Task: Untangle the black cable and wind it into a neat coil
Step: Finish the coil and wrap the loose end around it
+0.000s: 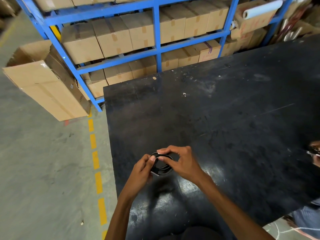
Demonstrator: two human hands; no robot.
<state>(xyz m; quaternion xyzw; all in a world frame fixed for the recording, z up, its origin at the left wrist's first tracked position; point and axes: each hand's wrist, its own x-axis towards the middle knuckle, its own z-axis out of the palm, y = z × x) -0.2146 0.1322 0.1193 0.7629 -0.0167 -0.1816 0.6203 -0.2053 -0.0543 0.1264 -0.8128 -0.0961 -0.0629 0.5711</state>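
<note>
The black cable is wound in a small coil of several loops, held just above the near left part of the black table. My left hand grips the coil's left side, thumb on top. My right hand pinches the coil's top between thumb and fingers, where a small whitish piece shows. Another pale piece shows at the coil's lower left. Part of the coil is hidden behind my fingers.
A blue rack full of cardboard boxes stands beyond the table. An open cardboard box leans on the floor at the left. A dashed yellow line runs along the table's left edge. Another person's hand shows at the right edge.
</note>
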